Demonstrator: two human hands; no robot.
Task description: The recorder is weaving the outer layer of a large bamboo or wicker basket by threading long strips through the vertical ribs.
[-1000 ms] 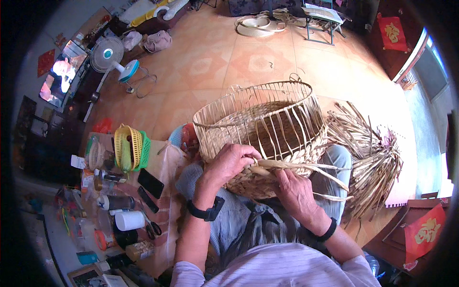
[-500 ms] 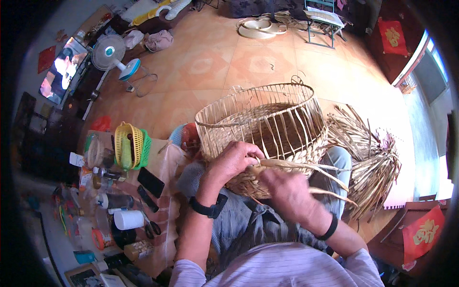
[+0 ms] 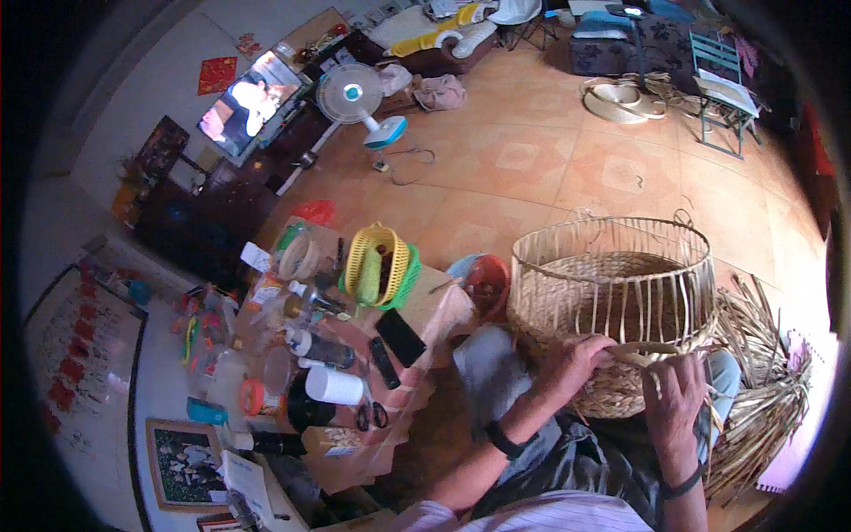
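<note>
In front of me a round basket (image 3: 612,399) rests at my knees, its lower wall of thick braided straw. Above the braid, thin upright stakes rise to a hoop at the top. My left hand (image 3: 581,359) is closed at the near side of the wall, pinching a straw strand (image 3: 654,348) against it. My right hand (image 3: 675,390) lies just to the right, fingers bent and gripping the same pale strands. The fingertips of both hands are partly hidden among the straw.
A bundle of dry straw (image 3: 762,381) lies right of the basket. To the left, a low table (image 3: 421,403) carries a phone (image 3: 401,337), scissors, jars and a yellow plastic basket (image 3: 370,244). A fan (image 3: 350,93) and a folding chair (image 3: 722,89) stand farther off.
The view has swung left, so everything sits farther right in it. My right hand, blurred and close to the left before, now stands slightly apart from it, on the straw strands.
</note>
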